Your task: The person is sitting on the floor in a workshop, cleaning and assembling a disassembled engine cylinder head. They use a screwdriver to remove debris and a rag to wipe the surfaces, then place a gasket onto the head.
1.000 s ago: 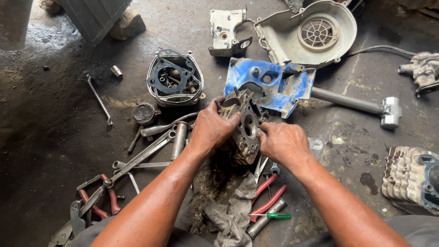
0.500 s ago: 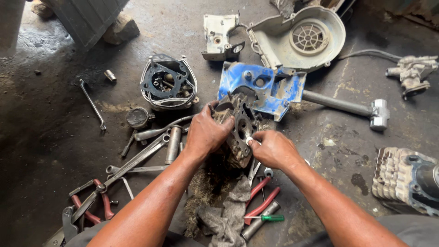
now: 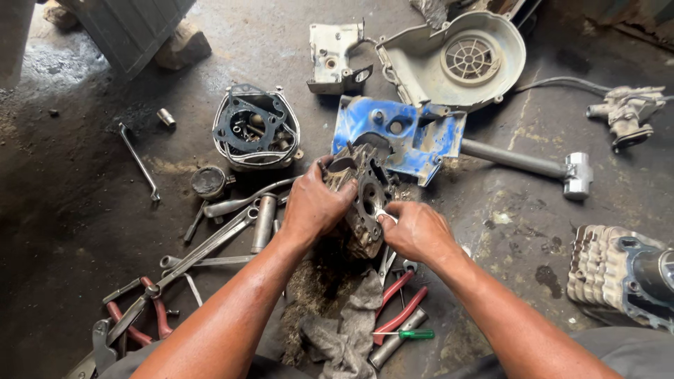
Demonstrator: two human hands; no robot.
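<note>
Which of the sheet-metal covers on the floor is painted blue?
The flat cover lying right behind the engine part in the hands. The round fan cover and small bracket farther back are bare grey-white.

left hand [image 3: 314,205], right hand [image 3: 415,230] both gripping

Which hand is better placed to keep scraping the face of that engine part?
Probably the right hand: its fingertips already press a small pale tool against the engine part. The left hand is wrapped around the part's side, steadying it.
</note>
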